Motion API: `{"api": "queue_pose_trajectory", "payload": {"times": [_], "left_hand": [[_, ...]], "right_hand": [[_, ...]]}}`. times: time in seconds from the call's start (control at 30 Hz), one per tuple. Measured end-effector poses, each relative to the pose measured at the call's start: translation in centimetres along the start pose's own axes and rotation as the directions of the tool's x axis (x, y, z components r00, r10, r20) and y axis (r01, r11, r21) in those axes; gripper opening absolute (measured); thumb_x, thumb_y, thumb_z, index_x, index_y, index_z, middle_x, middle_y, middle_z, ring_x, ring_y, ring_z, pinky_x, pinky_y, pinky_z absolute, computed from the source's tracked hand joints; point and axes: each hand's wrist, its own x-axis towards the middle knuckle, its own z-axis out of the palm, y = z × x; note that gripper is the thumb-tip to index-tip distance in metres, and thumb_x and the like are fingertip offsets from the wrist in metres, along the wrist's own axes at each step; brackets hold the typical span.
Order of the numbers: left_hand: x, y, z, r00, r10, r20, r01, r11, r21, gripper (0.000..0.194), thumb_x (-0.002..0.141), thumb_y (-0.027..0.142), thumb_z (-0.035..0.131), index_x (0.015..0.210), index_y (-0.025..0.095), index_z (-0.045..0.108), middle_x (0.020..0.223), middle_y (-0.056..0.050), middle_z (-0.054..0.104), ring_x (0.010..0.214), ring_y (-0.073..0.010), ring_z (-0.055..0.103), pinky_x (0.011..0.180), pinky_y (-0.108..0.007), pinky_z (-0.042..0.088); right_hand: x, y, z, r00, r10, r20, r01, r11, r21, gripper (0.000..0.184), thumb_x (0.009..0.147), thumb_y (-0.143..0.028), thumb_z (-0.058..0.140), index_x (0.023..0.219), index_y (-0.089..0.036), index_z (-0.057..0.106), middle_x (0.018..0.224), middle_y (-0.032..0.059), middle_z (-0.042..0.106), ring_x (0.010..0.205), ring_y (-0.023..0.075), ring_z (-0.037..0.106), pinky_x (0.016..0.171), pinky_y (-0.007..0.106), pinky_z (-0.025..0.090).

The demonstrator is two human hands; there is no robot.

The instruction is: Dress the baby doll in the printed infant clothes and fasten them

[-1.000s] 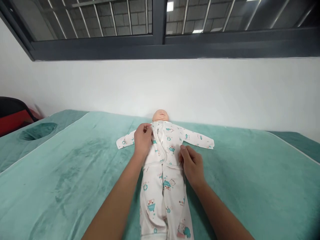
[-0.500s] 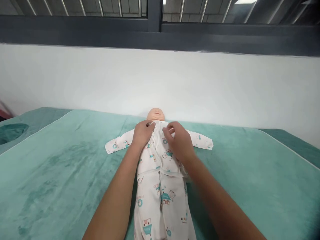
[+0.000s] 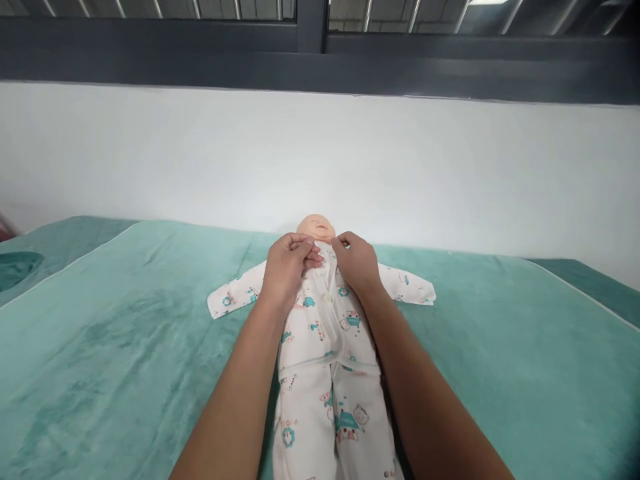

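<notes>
A baby doll lies on its back, its bare head (image 3: 316,225) toward the wall. It wears a white baby shirt (image 3: 320,320) with a teal and pink print, and matching pants (image 3: 320,413). Both sleeves spread out sideways. My left hand (image 3: 290,263) is at the left side of the neckline, thumb and forefinger closed by the collar and the other fingers bent over the cloth. On the right side of the collar, my right hand (image 3: 357,263) pinches the shirt edge with curled fingers. The pinched cloth is mostly hidden by the fingers. The front edges meet down the middle.
A teal plush cover (image 3: 140,333) spreads under the doll on both sides. Behind its head rises a white wall (image 3: 320,153), with a dark window frame (image 3: 200,57) and metal bars above. A darker teal fold (image 3: 17,267) shows at far left.
My right hand has moved up to the collar from over the chest, and its fingers have closed. My left hand's fingers have shifted at the neckline. The view has tilted slightly.
</notes>
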Motion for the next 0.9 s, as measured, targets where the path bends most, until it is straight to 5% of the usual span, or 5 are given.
{"api": "queue_pose_trajectory", "payload": {"times": [0.27, 0.53, 0.9], "left_hand": [[0.0, -0.1, 0.1, 0.999, -0.026, -0.031, 0.026, 1.0, 0.009, 0.006, 0.078, 0.016, 0.062, 0.082, 0.011, 0.062, 0.07, -0.002, 0.064, 0.054, -0.0086, 0.061, 0.051, -0.019, 0.049], [-0.1, -0.3, -0.1, 0.997, -0.062, 0.048, 0.059, 0.997, 0.044, 0.008, 0.08, 0.017, 0.06, 0.08, 0.01, 0.065, 0.074, -0.005, 0.068, 0.059, -0.0082, 0.062, 0.054, -0.018, 0.048], [-0.2, -0.2, 0.0, 0.996, -0.089, 0.031, 0.085, 0.992, 0.092, 0.001, 0.078, 0.012, 0.06, 0.079, 0.013, 0.06, 0.074, -0.005, 0.07, 0.055, -0.0086, 0.061, 0.054, -0.019, 0.049]], "right_hand": [[-0.8, -0.6, 0.1, 1.0, -0.02, -0.008, 0.021, 0.878, 0.477, 0.021, 0.082, -0.037, 0.056, 0.074, -0.019, 0.063, 0.071, -0.0016, 0.064, 0.07, 0.0145, 0.056, 0.068, 0.026, 0.042], [-0.7, 0.4, 0.6, 0.994, -0.043, 0.105, -0.022, 0.836, 0.548, 0.019, 0.077, -0.035, 0.062, 0.077, -0.019, 0.071, 0.082, 0.0007, 0.072, 0.08, 0.0171, 0.062, 0.076, 0.027, 0.047], [-1.1, 0.8, 0.5, 0.992, -0.091, 0.088, 0.032, 0.853, 0.521, 0.018, 0.079, -0.033, 0.059, 0.075, -0.018, 0.068, 0.081, 0.0003, 0.07, 0.08, 0.0165, 0.062, 0.076, 0.028, 0.045]]}}
